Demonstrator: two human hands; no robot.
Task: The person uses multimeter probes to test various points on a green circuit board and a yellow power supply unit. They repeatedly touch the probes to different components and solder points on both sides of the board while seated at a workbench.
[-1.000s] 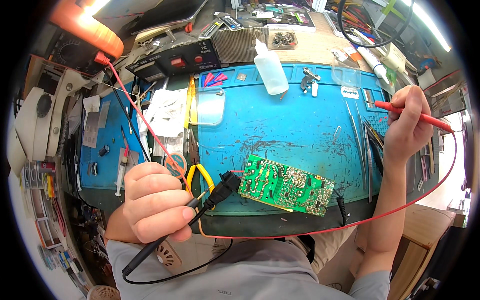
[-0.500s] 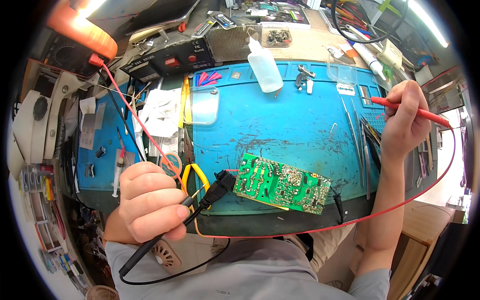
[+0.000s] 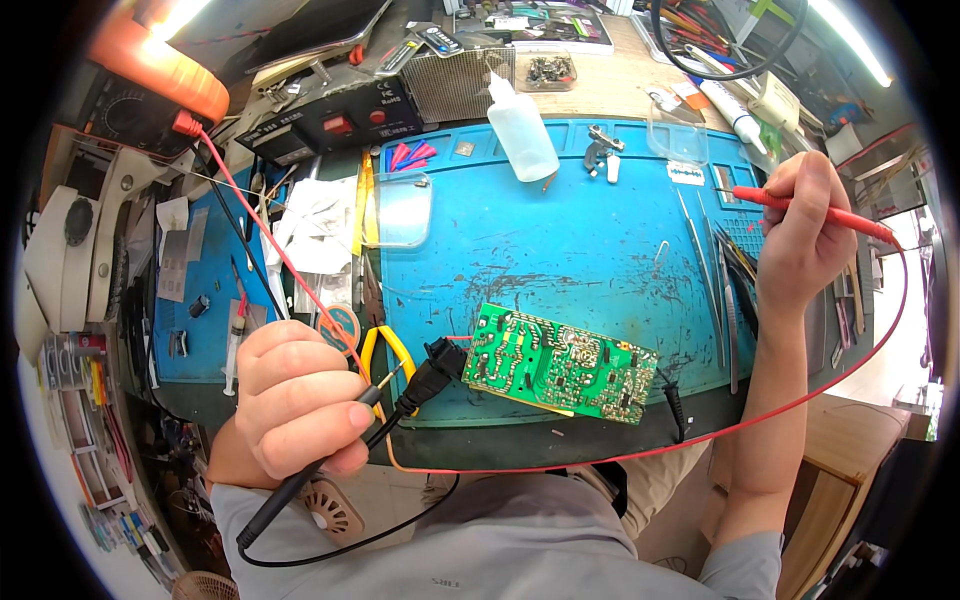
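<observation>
My left hand (image 3: 300, 405) is closed around a black multimeter probe (image 3: 290, 503), its bare metal tip pointing up and right. A black power plug (image 3: 437, 368) is joined to the left end of a green circuit board (image 3: 560, 365). The plug's cord passes down by my left fingers; whether they grip it too I cannot tell. The board lies solder side up near the mat's front edge. Off to the right, my right hand (image 3: 808, 225) pinches a red multimeter probe (image 3: 840, 217), its tip pointing left in the air, apart from the board.
A blue work mat (image 3: 540, 245) covers the bench. Yellow-handled pliers (image 3: 378, 350) lie beside the plug. Farther back are a white squeeze bottle (image 3: 523, 138), a clear lid (image 3: 403, 212) and a multimeter (image 3: 130, 110). Tweezers (image 3: 700, 250) lie at right. The red lead (image 3: 720, 436) loops across the front.
The whole scene has shifted very slightly left in view. Both hands keep hold of their probes, and the board lies as before.
</observation>
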